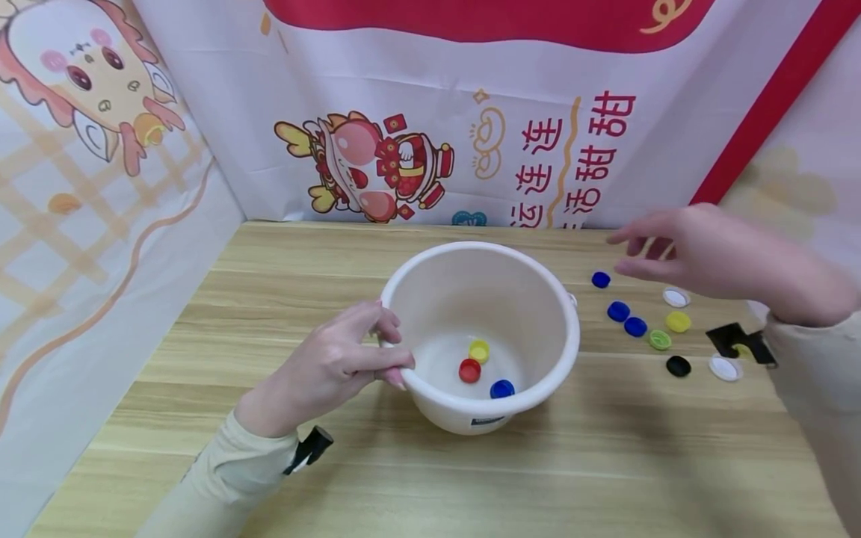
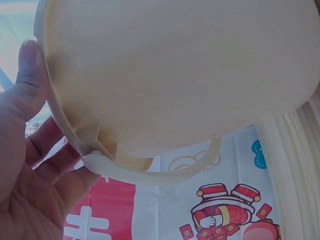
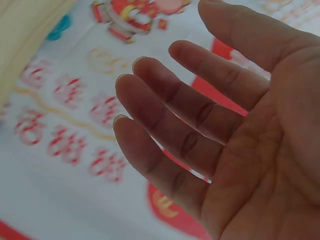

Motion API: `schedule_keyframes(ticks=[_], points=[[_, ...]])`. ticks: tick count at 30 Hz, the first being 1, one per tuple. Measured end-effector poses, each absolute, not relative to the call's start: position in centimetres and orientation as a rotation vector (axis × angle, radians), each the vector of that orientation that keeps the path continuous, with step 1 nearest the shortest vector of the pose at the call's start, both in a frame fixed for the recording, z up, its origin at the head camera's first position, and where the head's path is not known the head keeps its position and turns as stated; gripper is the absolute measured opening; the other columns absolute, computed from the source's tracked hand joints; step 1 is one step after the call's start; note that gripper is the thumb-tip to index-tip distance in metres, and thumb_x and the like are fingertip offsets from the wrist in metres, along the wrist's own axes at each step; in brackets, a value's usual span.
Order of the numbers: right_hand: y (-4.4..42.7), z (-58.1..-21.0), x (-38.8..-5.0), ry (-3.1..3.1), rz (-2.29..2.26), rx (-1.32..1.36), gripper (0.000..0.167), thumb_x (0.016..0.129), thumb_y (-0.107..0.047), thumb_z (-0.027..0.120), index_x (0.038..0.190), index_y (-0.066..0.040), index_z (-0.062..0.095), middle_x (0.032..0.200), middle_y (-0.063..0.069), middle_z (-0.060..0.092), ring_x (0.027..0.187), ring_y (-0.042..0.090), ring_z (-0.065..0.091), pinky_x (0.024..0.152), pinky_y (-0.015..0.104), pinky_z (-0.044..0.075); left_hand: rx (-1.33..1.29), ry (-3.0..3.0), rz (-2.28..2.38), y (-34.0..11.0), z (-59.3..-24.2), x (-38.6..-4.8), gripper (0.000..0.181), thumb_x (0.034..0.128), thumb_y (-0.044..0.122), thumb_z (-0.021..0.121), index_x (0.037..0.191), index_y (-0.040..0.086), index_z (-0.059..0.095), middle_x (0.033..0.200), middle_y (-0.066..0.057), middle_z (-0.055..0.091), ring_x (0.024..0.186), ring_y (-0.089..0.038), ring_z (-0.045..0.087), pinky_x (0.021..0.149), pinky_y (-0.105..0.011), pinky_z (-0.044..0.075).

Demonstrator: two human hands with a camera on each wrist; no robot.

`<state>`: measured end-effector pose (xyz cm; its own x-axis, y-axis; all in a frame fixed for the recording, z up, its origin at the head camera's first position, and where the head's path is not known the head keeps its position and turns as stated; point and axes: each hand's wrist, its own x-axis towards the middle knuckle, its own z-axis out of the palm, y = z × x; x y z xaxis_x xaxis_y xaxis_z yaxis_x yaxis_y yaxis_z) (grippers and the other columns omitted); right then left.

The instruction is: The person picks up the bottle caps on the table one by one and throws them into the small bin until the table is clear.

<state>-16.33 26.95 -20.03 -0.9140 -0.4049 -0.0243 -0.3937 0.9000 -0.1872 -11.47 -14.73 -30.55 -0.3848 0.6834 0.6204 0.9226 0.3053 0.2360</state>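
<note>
A white bucket stands on the table, holding a yellow cap, a red cap and a blue cap. The left hand grips its rim at the left side; in the left wrist view, the thumb and fingers of the left hand are round the rim of the bucket, by the handle. The right hand is raised over the back right of the table, near a blue cap. In the right wrist view the right hand is empty, with relaxed fingers spread.
Right of the bucket lie more caps: blue ones, a green one, a yellow one, a black one and white ones. A printed cloth hangs behind the wooden table.
</note>
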Motion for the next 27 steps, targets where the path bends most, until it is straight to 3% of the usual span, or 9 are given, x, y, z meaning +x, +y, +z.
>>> schedule_keyframes(ticks=[6, 15, 22, 27], points=[[32.2, -23.9, -17.1, 2.923, -0.287, -0.481, 0.048, 0.089, -0.028, 0.077, 0.126, 0.000, 0.064, 0.094, 0.000, 0.069, 0.077, 0.016, 0.065, 0.058, 0.025, 0.054, -1.431, -2.166, -0.804, -14.6, -30.5, -11.5, 0.029, 0.0886, 0.039, 0.065, 0.098, 0.016, 0.080, 0.101, -0.004, 0.060, 0.096, -0.018, 0.061, 0.087, -0.033, 0.057], [40.8, -30.9, -16.9, 2.892, -0.307, -0.341, 0.046, 0.089, -0.027, 0.076, 0.122, 0.004, 0.065, 0.089, 0.000, 0.067, 0.078, 0.018, 0.064, 0.057, 0.025, 0.053, -1.416, -2.182, -0.789, -14.6, -30.5, -11.5, 0.029, 0.0883, 0.040, 0.065, 0.098, 0.017, 0.080, 0.101, -0.005, 0.060, 0.097, -0.019, 0.061, 0.088, -0.034, 0.057], [45.8, -35.6, -15.7, 2.877, -0.298, -0.262, 0.059, 0.088, -0.034, 0.077, 0.123, 0.010, 0.061, 0.100, 0.023, 0.066, 0.087, 0.036, 0.065, 0.069, 0.046, 0.055, -1.406, -2.197, -0.790, -14.7, -30.4, -11.4, 0.029, 0.0875, 0.040, 0.066, 0.098, 0.017, 0.080, 0.102, -0.004, 0.061, 0.098, -0.019, 0.060, 0.089, -0.036, 0.057], [47.4, -37.9, -14.9, 2.832, -0.369, -0.239, 0.067, 0.085, -0.037, 0.079, 0.126, 0.011, 0.057, 0.103, 0.030, 0.063, 0.088, 0.041, 0.064, 0.070, 0.049, 0.055, -1.409, -2.185, -0.789, -14.6, -30.5, -11.5, 0.029, 0.0872, 0.040, 0.066, 0.098, 0.017, 0.080, 0.101, -0.005, 0.061, 0.098, -0.020, 0.061, 0.089, -0.038, 0.057]])
